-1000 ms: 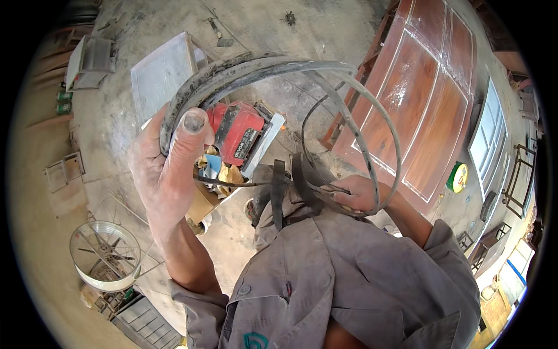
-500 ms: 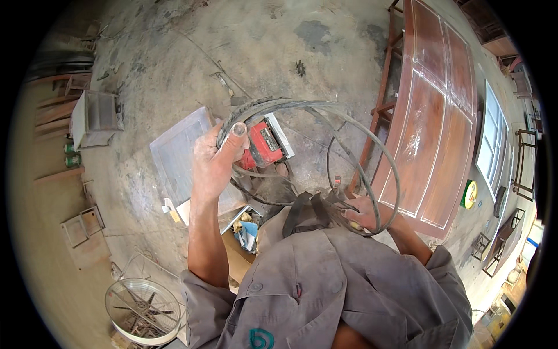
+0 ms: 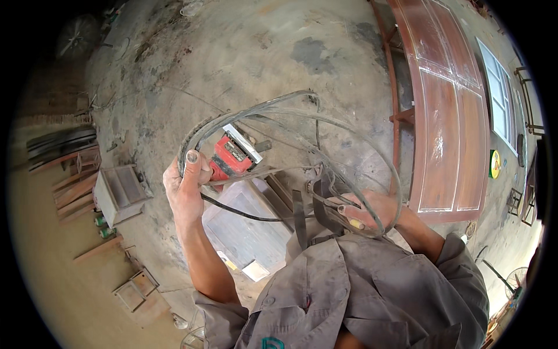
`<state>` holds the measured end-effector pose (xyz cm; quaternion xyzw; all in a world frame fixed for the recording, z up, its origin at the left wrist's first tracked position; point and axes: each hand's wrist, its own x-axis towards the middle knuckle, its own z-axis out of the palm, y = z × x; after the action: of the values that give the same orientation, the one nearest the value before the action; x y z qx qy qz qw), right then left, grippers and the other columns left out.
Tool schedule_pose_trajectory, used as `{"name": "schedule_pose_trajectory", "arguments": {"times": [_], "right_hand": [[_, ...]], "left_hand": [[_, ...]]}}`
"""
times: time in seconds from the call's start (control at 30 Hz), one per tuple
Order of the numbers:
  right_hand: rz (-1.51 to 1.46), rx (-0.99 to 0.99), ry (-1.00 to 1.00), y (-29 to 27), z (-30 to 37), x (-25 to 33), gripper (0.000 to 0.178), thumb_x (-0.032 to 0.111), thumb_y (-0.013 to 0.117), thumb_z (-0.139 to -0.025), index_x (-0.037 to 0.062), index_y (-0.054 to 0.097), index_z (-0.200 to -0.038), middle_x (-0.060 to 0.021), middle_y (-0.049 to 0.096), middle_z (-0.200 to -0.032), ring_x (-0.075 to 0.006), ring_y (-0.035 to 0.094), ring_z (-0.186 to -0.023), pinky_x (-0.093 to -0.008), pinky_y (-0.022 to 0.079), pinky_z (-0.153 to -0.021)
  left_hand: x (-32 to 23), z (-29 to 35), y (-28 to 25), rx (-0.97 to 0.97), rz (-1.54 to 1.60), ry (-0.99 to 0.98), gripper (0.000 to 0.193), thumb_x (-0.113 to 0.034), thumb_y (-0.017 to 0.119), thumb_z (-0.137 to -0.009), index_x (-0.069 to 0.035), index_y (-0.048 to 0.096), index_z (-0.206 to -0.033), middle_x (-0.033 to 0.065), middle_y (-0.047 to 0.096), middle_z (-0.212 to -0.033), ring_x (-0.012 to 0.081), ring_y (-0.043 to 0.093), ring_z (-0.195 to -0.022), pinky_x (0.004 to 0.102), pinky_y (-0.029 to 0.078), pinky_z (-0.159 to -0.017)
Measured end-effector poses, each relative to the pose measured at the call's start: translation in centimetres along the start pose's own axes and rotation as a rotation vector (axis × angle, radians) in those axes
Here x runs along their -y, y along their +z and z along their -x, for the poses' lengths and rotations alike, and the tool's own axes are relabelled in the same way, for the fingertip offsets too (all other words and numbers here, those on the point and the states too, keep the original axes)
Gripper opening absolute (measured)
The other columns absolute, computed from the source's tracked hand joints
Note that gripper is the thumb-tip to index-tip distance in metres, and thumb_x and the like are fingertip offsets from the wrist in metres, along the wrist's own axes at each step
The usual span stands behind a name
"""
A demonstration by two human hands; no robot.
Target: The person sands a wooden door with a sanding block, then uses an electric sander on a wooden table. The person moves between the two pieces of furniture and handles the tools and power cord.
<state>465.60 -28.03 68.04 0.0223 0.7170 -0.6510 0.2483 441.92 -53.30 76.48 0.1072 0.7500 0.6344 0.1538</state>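
Observation:
My left hand (image 3: 187, 185) is closed round loops of a dark, dusty power cable (image 3: 273, 100), its thumb laid over them. Right beside those fingers is a red power sander (image 3: 231, 156) with a pale flat pad; whether the fingers grip it too is hidden. The cable loops arch across to my right hand (image 3: 372, 210), which is closed on the coil in front of my waist. A small yellowish bit shows at its fingertips; I cannot make out what it is. Dark straps hang between the hands.
A greyish panelled wooden piece (image 3: 247, 224) lies below the hands. To the right, a large reddish-brown door panel (image 3: 447, 122) rests on a wooden frame. A white window frame (image 3: 499, 96) stands beyond. At left are a small cabinet (image 3: 122, 195) and stacked boards (image 3: 72, 195).
My left hand, the sander and the cable loops have shifted left in view. The surroundings have swung as my view turned, and the panelled piece now lies below the hands.

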Motion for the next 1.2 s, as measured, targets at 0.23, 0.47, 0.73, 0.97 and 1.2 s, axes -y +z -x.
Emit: {"name": "schedule_pose_trajectory", "arguments": {"times": [0.23,0.47,0.73,0.97,1.2], "right_hand": [[-0.035,-0.181,-0.281,-3.1,-12.9,-1.9,0.035,0.026,0.051,-0.090,-0.0085,0.055,-0.085,-0.0256,0.059,-0.078,-0.0401,0.059,-0.077,-0.0464,0.046,-0.073],[-0.145,-0.467,0.081,-8.6,-21.9,-5.2,0.034,0.028,0.053,-0.088,-0.0061,0.058,-0.087,-0.0257,0.059,-0.073,-0.0371,0.059,-0.069,-0.0443,0.046,-0.066],[-0.504,-0.651,0.359,-11.0,-27.2,-2.3,0.040,0.036,0.054,-0.095,-0.0036,0.062,-0.095,-0.0214,0.062,-0.074,-0.0307,0.062,-0.071,-0.0419,0.045,-0.066],[-0.543,-1.151,0.731,-7.5,-33.2,-3.6,0.038,0.032,0.048,-0.096,-0.0036,0.061,-0.101,-0.0252,0.063,-0.094,-0.0360,0.062,-0.091,-0.0450,0.045,-0.079],[-0.706,-1.268,0.803,0.3,-40.2,-0.6,0.033,0.025,0.046,-0.090,-0.0012,0.064,-0.097,-0.0300,0.057,-0.096,-0.0433,0.059,-0.096,-0.0487,0.045,-0.084]], "left_hand": [[4.8,-13.2,-2.3,0.096,0.075,-0.050,0.037,-0.032,0.058,-0.098,-0.006,0.048,-0.073,-0.0040,0.032,-0.057,0.0092,0.029,-0.053,0.0280,0.022,-0.052],[11.0,-25.4,1.1,0.282,-0.249,-0.233,0.043,-0.036,0.053,-0.100,-0.009,0.042,-0.068,-0.0015,0.037,-0.062,0.0093,0.032,-0.057,0.0269,0.024,-0.055],[12.8,-38.9,1.3,0.584,-0.332,-0.362,0.040,-0.034,0.050,-0.102,-0.008,0.044,-0.071,-0.0027,0.036,-0.063,0.0098,0.035,-0.059,0.0274,0.032,-0.058],[18.4,-45.7,5.9,1.062,-0.366,-0.392,0.038,-0.033,0.052,-0.101,-0.009,0.051,-0.073,-0.0045,0.040,-0.063,0.0067,0.033,-0.058,0.0256,0.026,-0.055],[20.2,-49.7,6.8,1.342,-0.409,-0.534,0.038,-0.034,0.053,-0.100,-0.009,0.052,-0.072,-0.0055,0.040,-0.062,0.0054,0.033,-0.057,0.0248,0.025,-0.055]]}}
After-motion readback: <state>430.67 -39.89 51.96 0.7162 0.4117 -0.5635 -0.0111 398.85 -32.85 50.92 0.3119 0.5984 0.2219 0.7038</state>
